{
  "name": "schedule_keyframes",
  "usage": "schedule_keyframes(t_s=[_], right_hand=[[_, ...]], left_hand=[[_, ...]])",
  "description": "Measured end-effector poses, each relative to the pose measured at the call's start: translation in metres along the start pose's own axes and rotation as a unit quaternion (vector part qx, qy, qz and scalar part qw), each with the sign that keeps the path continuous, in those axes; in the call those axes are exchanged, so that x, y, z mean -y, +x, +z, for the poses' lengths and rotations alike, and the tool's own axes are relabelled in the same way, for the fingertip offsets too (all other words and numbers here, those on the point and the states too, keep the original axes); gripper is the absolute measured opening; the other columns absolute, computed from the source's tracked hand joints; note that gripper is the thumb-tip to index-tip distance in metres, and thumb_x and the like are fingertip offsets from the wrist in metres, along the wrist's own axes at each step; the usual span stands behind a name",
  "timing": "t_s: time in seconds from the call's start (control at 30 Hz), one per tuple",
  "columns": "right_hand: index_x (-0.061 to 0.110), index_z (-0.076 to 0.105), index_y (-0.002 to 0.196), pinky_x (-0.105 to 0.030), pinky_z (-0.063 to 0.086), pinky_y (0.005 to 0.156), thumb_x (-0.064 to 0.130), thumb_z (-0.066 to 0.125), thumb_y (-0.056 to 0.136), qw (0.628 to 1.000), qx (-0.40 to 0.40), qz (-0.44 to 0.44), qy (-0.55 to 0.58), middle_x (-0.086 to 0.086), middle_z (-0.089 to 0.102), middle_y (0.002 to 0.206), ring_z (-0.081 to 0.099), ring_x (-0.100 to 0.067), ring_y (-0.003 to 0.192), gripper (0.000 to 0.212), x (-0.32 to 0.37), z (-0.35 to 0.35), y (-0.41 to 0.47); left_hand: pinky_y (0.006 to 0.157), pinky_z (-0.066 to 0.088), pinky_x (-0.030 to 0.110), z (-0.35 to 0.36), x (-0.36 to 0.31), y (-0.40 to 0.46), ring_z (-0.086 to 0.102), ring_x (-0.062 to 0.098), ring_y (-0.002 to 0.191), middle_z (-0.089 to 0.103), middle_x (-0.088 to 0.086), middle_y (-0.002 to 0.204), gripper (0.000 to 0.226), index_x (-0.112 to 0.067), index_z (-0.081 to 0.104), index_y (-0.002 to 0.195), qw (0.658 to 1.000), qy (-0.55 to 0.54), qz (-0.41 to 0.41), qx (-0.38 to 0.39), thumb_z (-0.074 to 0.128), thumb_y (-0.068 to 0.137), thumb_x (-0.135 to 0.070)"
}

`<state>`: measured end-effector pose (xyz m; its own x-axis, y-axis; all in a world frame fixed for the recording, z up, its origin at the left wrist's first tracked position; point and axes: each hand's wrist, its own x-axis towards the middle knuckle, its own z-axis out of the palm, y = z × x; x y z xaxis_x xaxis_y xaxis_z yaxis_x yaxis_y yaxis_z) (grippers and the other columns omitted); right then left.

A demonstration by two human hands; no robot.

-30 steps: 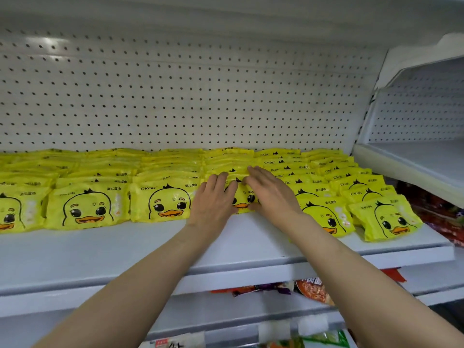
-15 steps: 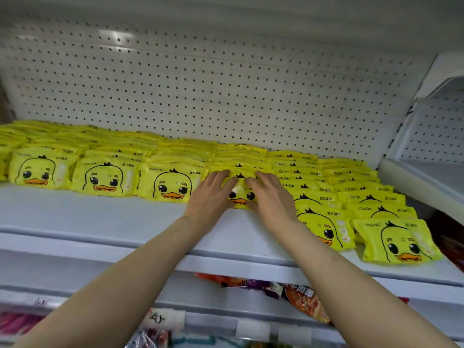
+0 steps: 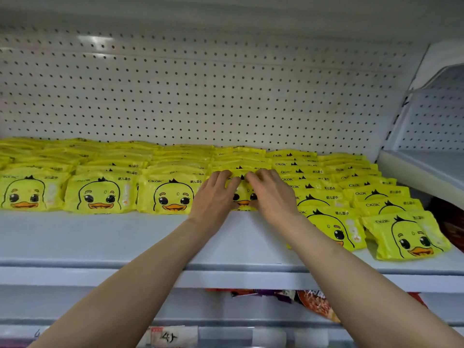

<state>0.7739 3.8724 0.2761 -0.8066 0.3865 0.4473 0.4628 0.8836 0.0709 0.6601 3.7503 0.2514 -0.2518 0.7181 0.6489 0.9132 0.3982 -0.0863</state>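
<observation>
Running beneath both wrists, the white shelf (image 3: 100, 242) leaves open room between its front lip and the packs (image 3: 173, 197). Left hand (image 3: 216, 194) and right hand (image 3: 272, 194) lie nearly flat, fingers loosely straight, pressing the front duck pack (image 3: 243, 195) between them. More rows are stacked behind, up to the pegboard (image 3: 226, 96).

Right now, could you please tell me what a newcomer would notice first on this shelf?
Rows of bright yellow duck-face packs line the white shelf against the pegboard. In the middle, the left hand and right hand rest flat on one front pack, partly hiding its duck face.
</observation>
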Motion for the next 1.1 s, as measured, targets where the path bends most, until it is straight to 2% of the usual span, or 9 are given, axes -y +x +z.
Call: schedule_keyframes(t_s=[0.2, 0.4, 0.57, 0.67, 0.73, 0.83, 0.9, 1.1], right_hand=[[0.025, 0.046, 0.130, -0.037, 0.050, 0.067, 0.025, 0.081, 0.073, 1.000, 0.022, 0.006, 0.017, 0.000, 0.048, 0.127, 0.041, -0.025, 0.122, 0.067, -0.001, -0.002, -0.003], [0.027, 0.046, 0.128, -0.038, 0.052, 0.069, 0.031, 0.081, 0.073, 0.999, 0.020, 0.004, 0.030, 0.002, 0.048, 0.129, 0.040, -0.022, 0.123, 0.065, -0.004, -0.004, -0.001], [0.031, 0.051, 0.130, -0.035, 0.046, 0.089, 0.040, 0.078, 0.078, 0.994, 0.027, 0.004, 0.101, 0.010, 0.045, 0.142, 0.036, -0.015, 0.134, 0.060, -0.019, -0.016, -0.011], [0.034, 0.049, 0.138, -0.034, 0.038, 0.104, 0.043, 0.076, 0.080, 0.989, 0.018, 0.026, 0.147, 0.007, 0.037, 0.153, 0.030, -0.015, 0.142, 0.064, -0.041, -0.029, -0.027], [0.036, 0.047, 0.140, -0.035, 0.034, 0.109, 0.045, 0.075, 0.080, 0.984, 0.009, 0.048, 0.170, 0.006, 0.034, 0.156, 0.029, -0.016, 0.143, 0.068, -0.062, -0.039, -0.042], [0.038, 0.046, 0.142, -0.036, 0.033, 0.112, 0.048, 0.075, 0.079, 0.980, 0.013, 0.070, 0.183, 0.007, 0.033, 0.156, 0.029, -0.015, 0.144, 0.070, -0.097, -0.050, -0.064], [0.040, 0.044, 0.142, -0.036, 0.031, 0.113, 0.052, 0.074, 0.078, 0.980, 0.030, 0.072, 0.185, 0.007, 0.033, 0.157, 0.028, -0.014, 0.144, 0.071, -0.117, -0.054, -0.077], [0.044, 0.042, 0.142, -0.036, 0.030, 0.115, 0.057, 0.074, 0.075, 0.979, 0.078, 0.002, 0.191, 0.011, 0.032, 0.156, 0.026, -0.011, 0.145, 0.075, -0.147, -0.054, -0.097]], left_hand=[[0.071, 0.052, 0.035, 0.001, 0.004, -0.001, 0.059, 0.029, 0.098, 0.060, 0.010, 0.113, 0.068, -0.015, 0.062, 0.111, 1.000, 0.012, 0.015, -0.021, 0.090, 0.054, -0.040], [0.073, 0.052, 0.036, -0.002, 0.003, -0.001, 0.059, 0.030, 0.098, 0.061, 0.010, 0.113, 0.070, -0.015, 0.063, 0.112, 1.000, -0.002, 0.010, 0.000, 0.090, 0.053, -0.042], [0.079, 0.052, 0.041, -0.010, -0.007, -0.002, 0.057, 0.032, 0.110, 0.058, 0.011, 0.124, 0.068, -0.013, 0.062, 0.117, 1.000, -0.023, -0.011, 0.003, 0.084, 0.063, -0.048], [0.081, 0.052, 0.043, -0.016, -0.027, 0.001, 0.056, 0.034, 0.114, 0.058, 0.013, 0.127, 0.067, -0.011, 0.061, 0.118, 0.998, -0.054, -0.018, 0.003, 0.079, 0.068, -0.052], [0.087, 0.050, 0.046, -0.021, -0.047, 0.003, 0.053, 0.035, 0.118, 0.056, 0.015, 0.129, 0.069, -0.010, 0.058, 0.124, 0.995, -0.096, -0.001, 0.005, 0.074, 0.073, -0.054], [0.104, 0.040, 0.045, -0.027, -0.082, 0.006, 0.038, 0.029, 0.132, 0.044, 0.010, 0.143, 0.074, -0.017, 0.045, 0.140, 0.983, -0.174, 0.014, 0.061, 0.065, 0.080, -0.057], [0.110, 0.033, 0.041, -0.027, -0.103, 0.007, 0.031, 0.025, 0.138, 0.037, 0.006, 0.149, 0.077, -0.024, 0.038, 0.145, 0.976, -0.191, 0.027, 0.100, 0.063, 0.081, -0.060], [0.112, 0.030, 0.041, -0.026, -0.137, 0.007, 0.024, 0.022, 0.141, 0.030, 0.004, 0.154, 0.081, -0.029, 0.034, 0.147, 0.968, -0.187, 0.027, 0.168, 0.067, 0.078, -0.059]])
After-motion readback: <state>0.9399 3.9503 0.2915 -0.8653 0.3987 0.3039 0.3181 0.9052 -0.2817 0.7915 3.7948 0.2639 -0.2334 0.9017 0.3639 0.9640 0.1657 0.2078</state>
